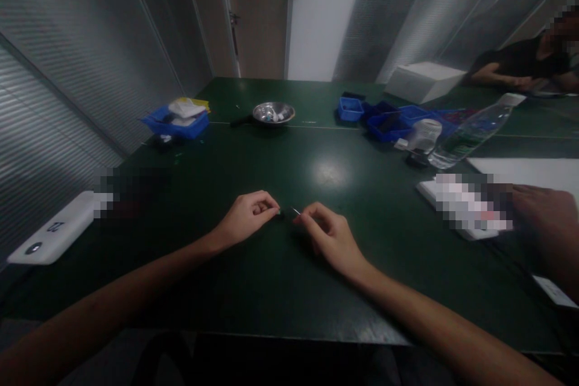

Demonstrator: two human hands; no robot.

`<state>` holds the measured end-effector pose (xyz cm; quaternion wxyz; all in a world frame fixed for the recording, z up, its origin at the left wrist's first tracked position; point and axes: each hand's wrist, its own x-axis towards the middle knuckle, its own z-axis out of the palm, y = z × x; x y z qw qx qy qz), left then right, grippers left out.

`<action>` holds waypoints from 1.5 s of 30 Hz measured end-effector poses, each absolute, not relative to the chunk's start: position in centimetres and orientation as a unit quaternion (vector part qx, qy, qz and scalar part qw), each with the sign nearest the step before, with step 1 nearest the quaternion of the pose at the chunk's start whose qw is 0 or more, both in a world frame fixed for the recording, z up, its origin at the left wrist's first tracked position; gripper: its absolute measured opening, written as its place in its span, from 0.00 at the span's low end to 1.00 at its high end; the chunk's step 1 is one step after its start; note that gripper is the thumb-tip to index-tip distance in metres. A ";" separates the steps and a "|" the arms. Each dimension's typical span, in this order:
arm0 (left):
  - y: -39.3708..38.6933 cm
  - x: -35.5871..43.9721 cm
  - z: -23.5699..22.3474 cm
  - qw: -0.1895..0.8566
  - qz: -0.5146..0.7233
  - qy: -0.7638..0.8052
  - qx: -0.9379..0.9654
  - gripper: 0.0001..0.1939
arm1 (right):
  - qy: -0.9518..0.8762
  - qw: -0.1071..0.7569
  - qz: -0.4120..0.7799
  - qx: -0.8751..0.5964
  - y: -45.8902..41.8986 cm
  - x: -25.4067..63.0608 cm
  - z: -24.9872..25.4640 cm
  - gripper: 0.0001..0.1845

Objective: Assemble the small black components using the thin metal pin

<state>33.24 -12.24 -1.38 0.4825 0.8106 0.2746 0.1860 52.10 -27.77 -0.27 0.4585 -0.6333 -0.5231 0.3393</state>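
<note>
Just above the middle of the green table [289,175], my left hand [248,217] is closed in a pinch. A tiny dark and pale thing shows at its fingertips, too small to name. Facing it a short gap away, my right hand [335,238] pinches a thin, shiny, needle-like metal piece [296,211] between thumb and forefinger. Its free end points up and left, toward the left fingertips. The metal piece and the left fingertips look apart.
Beyond my hands stands a metal bowl [274,114] with small items. Blue trays [194,129], [350,110] flank it. A plastic bottle [470,139] and a white box [423,81] stand right. Another person's hand [545,202] is near a white device [465,211]; another white device [58,229] lies left.
</note>
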 end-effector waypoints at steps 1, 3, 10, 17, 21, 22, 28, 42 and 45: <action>-12.3 33.3 -1.3 0.488 0.183 0.275 0.808 0.09 | -0.524 0.456 0.339 -0.635 -27.7 52.0 -0.2 0.17; -12.6 33.3 -1.3 0.500 0.174 0.272 0.803 0.08 | -0.529 0.449 0.329 -0.640 -27.6 52.0 -0.1 0.17; -13.3 33.3 -1.0 0.411 0.204 0.254 0.851 0.06 | -0.676 0.329 0.192 -0.631 -26.8 53.8 0.0 0.09; -13.3 33.2 -0.5 0.376 0.191 0.172 0.890 0.09 | -0.708 0.270 0.164 -0.631 -26.2 54.9 -0.2 0.08; -13.3 33.2 -0.7 0.372 0.187 0.155 0.896 0.11 | -0.724 0.259 0.171 -0.616 -25.8 55.3 -0.3 0.07; -13.3 33.2 -0.8 0.373 0.184 0.156 0.896 0.11 | -0.725 0.260 0.174 -0.614 -25.7 55.3 -0.4 0.07; -13.3 33.1 -1.5 0.378 0.158 0.149 0.900 0.16 | -0.724 0.295 0.194 -0.593 -25.0 54.7 -0.7 0.07; -11.1 32.5 -1.2 0.378 0.130 0.087 0.912 0.14 | -0.695 0.422 0.143 -0.564 -25.9 57.1 0.3 0.06; -8.9 31.8 -1.2 0.360 0.117 0.062 0.924 0.15 | -0.715 0.461 0.143 -0.506 -28.6 57.1 0.6 0.06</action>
